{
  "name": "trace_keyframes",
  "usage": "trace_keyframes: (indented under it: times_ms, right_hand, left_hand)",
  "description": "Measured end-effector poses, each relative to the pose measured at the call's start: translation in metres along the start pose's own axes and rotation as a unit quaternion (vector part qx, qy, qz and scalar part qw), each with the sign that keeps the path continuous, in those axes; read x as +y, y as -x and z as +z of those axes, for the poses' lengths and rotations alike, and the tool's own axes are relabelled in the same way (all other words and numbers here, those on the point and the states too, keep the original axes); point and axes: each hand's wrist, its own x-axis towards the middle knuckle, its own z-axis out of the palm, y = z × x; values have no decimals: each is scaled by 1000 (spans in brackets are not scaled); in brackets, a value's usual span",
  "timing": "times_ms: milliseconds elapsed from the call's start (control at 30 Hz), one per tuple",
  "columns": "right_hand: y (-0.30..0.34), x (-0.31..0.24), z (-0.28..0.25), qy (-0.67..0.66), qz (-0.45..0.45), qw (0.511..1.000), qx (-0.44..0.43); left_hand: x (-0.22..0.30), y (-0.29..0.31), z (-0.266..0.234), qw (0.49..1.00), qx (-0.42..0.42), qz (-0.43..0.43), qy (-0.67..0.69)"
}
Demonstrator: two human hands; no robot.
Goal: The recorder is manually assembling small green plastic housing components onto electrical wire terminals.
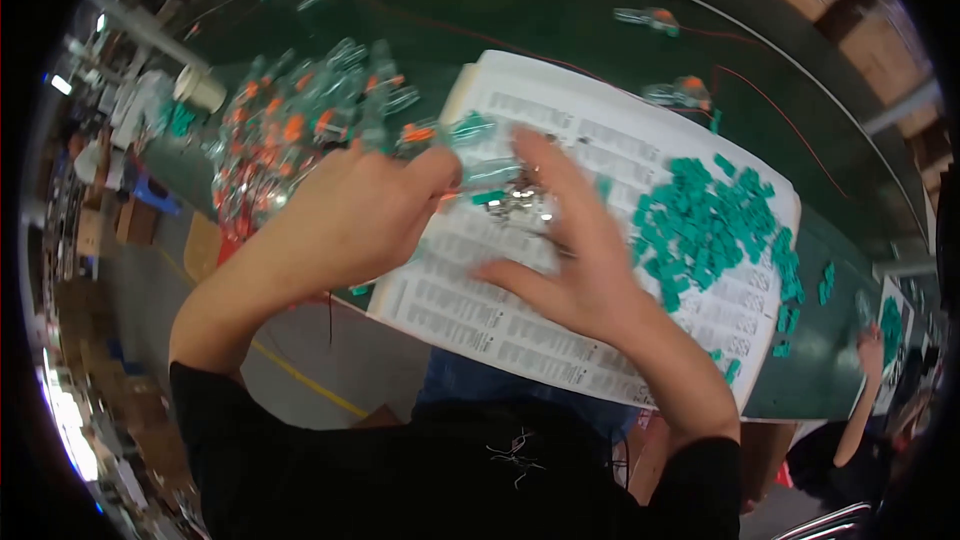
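My left hand (360, 205) is closed, thumb against fingers, at the near edge of a heap of clear plastic pieces with orange parts (290, 130). A clear plastic tube-like piece (490, 174) sticks out to the right of its fingertips, with a bit of orange by the thumb, and seems held there. My right hand (585, 250) is spread, thumb and fingers wide apart, slightly smeared by motion. Between the hands lies a small pile of shiny metal parts (525, 205) on a printed white sheet (470, 300). A small green piece (488, 198) is beside the metal parts.
Many small green plastic pieces (705, 225) are heaped on the sheet's right side. More clear-and-orange pieces (690, 92) rest on the dark green table (480, 5) with thin red wires. Another person's hand (870, 345) works at far right. A beige cup (200, 90) stands far left.
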Motion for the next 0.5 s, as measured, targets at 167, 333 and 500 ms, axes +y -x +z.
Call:
trace_keyframes:
  times_ms: [167, 333, 500]
  right_hand:
    - [-24, 15, -11, 5, 37, 990, -135]
    - [-68, 64, -124, 31, 39, 992, 117]
    - [-114, 140, -273, -21, 206, 945, 254]
  left_hand:
    - [-14, -5, -1, 996, -20, 9, -90]
    - [-149, -7, -29, 937, 82, -215, -263]
    - [-398, -22, -103, 938, 221, -261, -66]
